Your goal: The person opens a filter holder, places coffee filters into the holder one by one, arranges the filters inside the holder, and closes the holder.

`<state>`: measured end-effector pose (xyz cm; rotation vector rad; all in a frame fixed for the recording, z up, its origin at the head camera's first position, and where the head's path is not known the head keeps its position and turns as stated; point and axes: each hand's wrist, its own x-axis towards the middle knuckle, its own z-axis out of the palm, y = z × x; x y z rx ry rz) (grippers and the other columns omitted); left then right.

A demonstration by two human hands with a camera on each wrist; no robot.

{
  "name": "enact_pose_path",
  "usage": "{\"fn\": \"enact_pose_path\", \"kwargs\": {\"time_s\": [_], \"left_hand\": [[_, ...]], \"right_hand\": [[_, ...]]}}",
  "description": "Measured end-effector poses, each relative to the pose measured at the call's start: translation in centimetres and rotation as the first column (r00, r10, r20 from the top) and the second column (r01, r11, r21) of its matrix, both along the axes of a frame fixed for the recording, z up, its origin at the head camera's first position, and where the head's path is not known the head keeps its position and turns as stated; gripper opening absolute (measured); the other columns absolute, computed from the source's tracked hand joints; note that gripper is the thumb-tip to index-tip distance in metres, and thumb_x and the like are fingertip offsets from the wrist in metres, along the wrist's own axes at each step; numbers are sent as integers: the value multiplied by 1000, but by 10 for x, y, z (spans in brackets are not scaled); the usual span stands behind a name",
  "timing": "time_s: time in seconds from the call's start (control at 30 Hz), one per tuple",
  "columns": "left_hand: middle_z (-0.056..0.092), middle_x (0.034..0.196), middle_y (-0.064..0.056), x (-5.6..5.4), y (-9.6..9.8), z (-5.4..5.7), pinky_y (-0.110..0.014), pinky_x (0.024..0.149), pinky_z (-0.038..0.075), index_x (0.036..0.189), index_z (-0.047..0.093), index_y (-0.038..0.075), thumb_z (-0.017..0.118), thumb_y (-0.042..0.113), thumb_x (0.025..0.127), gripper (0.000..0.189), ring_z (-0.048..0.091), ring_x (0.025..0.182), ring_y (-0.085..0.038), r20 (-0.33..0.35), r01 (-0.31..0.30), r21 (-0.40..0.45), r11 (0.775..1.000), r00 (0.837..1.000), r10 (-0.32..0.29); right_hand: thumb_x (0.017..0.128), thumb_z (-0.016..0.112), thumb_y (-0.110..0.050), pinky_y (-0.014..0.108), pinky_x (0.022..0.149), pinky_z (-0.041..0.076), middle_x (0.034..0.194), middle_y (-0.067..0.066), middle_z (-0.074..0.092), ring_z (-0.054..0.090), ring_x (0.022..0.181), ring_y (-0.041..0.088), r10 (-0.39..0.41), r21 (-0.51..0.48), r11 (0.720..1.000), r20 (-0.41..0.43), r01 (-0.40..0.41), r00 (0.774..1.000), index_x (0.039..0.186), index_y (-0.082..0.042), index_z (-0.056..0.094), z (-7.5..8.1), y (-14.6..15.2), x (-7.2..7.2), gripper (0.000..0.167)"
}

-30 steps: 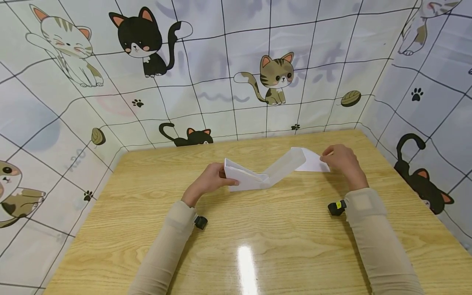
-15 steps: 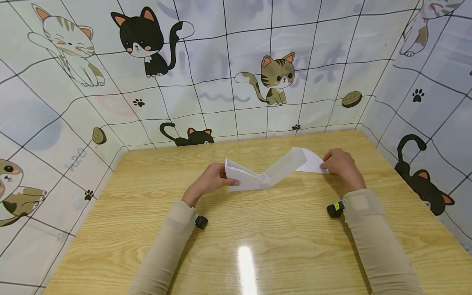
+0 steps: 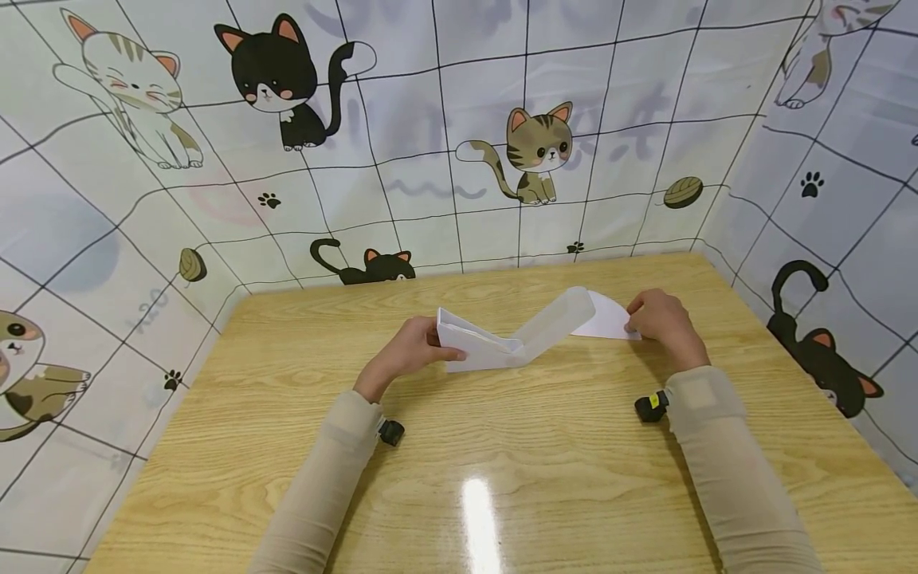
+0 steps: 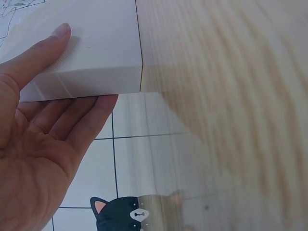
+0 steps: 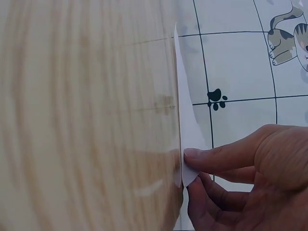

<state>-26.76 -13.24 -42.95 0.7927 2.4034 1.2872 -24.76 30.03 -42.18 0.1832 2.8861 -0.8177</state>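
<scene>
In the head view, a thin white box (image 3: 476,352) stands on the table, left of its middle. My left hand (image 3: 409,347) grips its left end. The left wrist view shows the thumb (image 4: 53,45) on one broad face of the box and the other fingers behind it. From the box's right end a whitish, see-through flap (image 3: 555,323) slants up to the right. Behind that flap lies a white sheet of paper (image 3: 606,320) with a curved upper edge. My right hand (image 3: 661,323) pinches the sheet's right corner, thumb above and fingers beneath, low over the tabletop.
The light wood table (image 3: 545,462) reaches back to a white cloth backdrop (image 3: 402,183) with printed cats and grid lines. More of this cloth hangs along both sides. Small black cameras sit at both wrists, one on the left cuff (image 3: 390,433).
My right hand has come slightly nearer and lower, and the sheet's right corner has come down with it. The left hand and the box have stayed still.
</scene>
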Motion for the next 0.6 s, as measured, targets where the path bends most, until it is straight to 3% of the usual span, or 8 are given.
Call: {"fn": "enact_pose_path", "kwargs": {"time_s": [0.17,0.4,0.6], "left_hand": [[77,117,-12,0,0,0,-32,82,60,122,71,7,83,18,90,36,76,98,-19,4,0,3,1000,1000,0],[77,116,-10,-2,0,-1,-33,83,60,121,71,8,82,17,90,35,76,98,-18,8,-3,5,1000,1000,3],[77,117,-11,0,0,1,-31,82,60,122,71,8,83,17,90,36,76,98,-18,3,-8,-8,1000,1000,8]], "right_hand": [[90,69,-7,30,62,45,95,23,71,63,65,20,-11,-8,1000,-2,11,1000,121,12,64,1,-3,0,36],[90,68,-7,51,82,47,88,20,72,64,72,25,-8,8,1000,-17,8,1000,113,13,68,-2,0,-1,31],[89,65,-6,38,70,51,95,26,72,67,70,24,-23,-23,999,-17,22,1000,112,15,68,-2,0,-1,31]]}}
